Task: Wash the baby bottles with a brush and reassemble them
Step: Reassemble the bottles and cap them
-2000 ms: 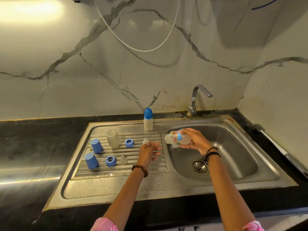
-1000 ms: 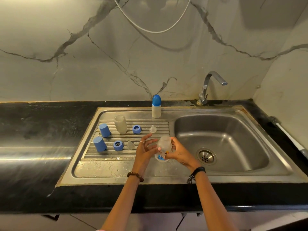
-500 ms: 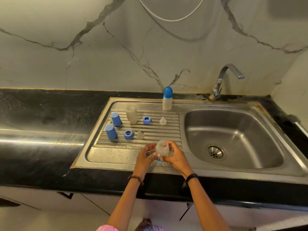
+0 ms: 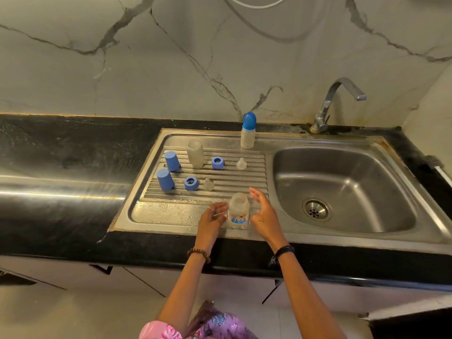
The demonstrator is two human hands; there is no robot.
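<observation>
1. We see a black counter [image 4: 61, 152] holding a steel sink unit: the basin [image 4: 347, 189] on the right, the ribbed drainboard [image 4: 220, 178] on the left.
2. Tap [image 4: 335, 101] stands at the back rim of the sink, spout out over the basin.
3. Our left hand [image 4: 211, 222] sits just left of an upside-down clear bottle [image 4: 238, 209]; fingers straight and relaxed, fingertips at or very near the bottle wall, and we cannot tell if they touch.
4. Our right hand [image 4: 263, 214] is just right of that bottle, fingers spread and released, a small gap visible, grasping nothing.
5. The bottle stands mouth down on the flat front strip of the drainboard, between our hands, its printed blue label near the bottom.
6. A capped bottle [image 4: 248, 133] with a blue dome lid stands upright at the back edge of the drainboard.
7. A second clear bottle [image 4: 195, 154] stands inverted on the ribs, back left.
8. Two blue caps [image 4: 172, 161] [image 4: 165, 179] stand open end down on the left of the ribs, near each other.
9. Two blue rings [image 4: 217, 162] [image 4: 191, 183] lie on the ribs, apart.
10. Two clear teats [image 4: 241, 163] [image 4: 208, 184] sit tip up, each just right of a ring.
</observation>
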